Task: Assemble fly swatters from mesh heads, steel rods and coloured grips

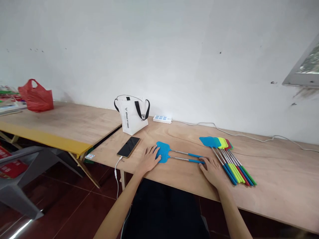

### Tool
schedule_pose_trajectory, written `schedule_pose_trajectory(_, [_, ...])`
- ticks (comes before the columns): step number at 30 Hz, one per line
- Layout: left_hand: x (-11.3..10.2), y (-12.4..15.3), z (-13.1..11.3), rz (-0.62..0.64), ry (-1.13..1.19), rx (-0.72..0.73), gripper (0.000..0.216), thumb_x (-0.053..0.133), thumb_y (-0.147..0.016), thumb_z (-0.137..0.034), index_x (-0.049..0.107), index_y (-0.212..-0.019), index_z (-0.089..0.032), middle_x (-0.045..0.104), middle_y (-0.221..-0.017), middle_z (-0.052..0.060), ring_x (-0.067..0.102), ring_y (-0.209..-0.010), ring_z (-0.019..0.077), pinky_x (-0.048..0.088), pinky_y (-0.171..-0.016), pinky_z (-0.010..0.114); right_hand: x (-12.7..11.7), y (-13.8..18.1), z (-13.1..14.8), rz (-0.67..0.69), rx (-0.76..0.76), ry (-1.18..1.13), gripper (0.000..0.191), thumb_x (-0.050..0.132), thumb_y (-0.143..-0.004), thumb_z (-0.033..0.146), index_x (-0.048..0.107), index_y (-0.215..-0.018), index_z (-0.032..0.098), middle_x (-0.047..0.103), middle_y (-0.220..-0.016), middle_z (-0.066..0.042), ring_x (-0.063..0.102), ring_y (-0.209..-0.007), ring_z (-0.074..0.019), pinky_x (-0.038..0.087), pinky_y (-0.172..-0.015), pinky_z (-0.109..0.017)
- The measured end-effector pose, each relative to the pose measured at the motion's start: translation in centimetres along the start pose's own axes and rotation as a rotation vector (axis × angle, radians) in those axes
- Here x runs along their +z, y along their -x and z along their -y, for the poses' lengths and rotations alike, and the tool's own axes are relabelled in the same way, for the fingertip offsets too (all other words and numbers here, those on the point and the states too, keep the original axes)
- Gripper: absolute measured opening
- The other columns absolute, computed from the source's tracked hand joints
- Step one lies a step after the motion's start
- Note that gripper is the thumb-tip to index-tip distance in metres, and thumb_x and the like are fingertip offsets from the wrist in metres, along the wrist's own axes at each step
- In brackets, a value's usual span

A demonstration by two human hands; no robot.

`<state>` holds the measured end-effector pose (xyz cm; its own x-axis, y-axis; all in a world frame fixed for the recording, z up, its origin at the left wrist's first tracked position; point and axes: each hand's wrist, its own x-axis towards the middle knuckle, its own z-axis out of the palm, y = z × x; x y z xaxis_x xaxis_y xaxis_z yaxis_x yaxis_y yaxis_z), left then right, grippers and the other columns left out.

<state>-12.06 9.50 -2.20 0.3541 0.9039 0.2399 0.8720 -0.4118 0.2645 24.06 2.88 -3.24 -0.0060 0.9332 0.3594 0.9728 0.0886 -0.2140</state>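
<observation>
Blue plastic is what lies under both hands: two fly swatters, side by side on the wooden table, heads toward 9 o'clock and handles toward 3 o'clock. The left hand has its fingers spread loosely over the heads, pressing rather than grasping, as it seems. The right hand has bent fingers at the handle ends; these are partly covered, so I cannot tell whether it grips or only touches.

In my judgement, uneven pressure from the two hands could make the thin metal shafts turn apart or cross. At 3 o'clock from the pair, the coloured swatters lie close to the right wrist (rather close, I would say), and a careless outward sweep could disorder their row. At 9 o'clock, the phone is near the left hand; its cable hangs over the edge, where an arm might catch it.
</observation>
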Motion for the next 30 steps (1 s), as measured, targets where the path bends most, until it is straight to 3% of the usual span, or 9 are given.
schedule_pose_trajectory(10, [-0.62,0.27,-0.44,-0.033,0.032,0.001,0.047,0.030,-0.106,-0.049,0.049,-0.141,-0.023,0.042,-0.158,0.009,0.033,-0.148,0.0276,0.021,-0.122,0.057,0.08,-0.03,-0.08,-0.008,0.006,-0.023,0.038,0.036,-0.098,0.043,0.059,-0.122,0.026,0.062,-0.127,-0.009,0.054,-0.120,-0.0297,0.040,-0.099,-0.045])
schedule_pose_trajectory(14, [-0.35,0.18,-0.34,-0.021,0.010,0.002,0.047,0.031,-0.105,-0.044,0.047,-0.144,-0.024,0.040,-0.159,0.008,0.032,-0.148,0.0284,0.020,-0.123,0.058,0.14,-0.01,-0.03,-0.018,0.007,-0.026,0.038,0.036,-0.098,0.044,0.059,-0.122,0.025,0.063,-0.127,-0.009,0.054,-0.120,-0.0301,0.041,-0.099,-0.045])
schedule_pose_trajectory(30, [-0.06,-0.04,-0.12,-0.031,0.021,0.000,0.052,0.029,-0.105,-0.053,0.046,-0.148,-0.028,0.040,-0.160,0.006,0.034,-0.148,0.0283,0.023,-0.122,0.055,0.32,-0.05,-0.25,-0.036,-0.011,0.019,0.036,0.038,-0.098,0.042,0.061,-0.121,0.027,0.063,-0.124,-0.009,0.056,-0.118,-0.0289,0.042,-0.096,-0.043])
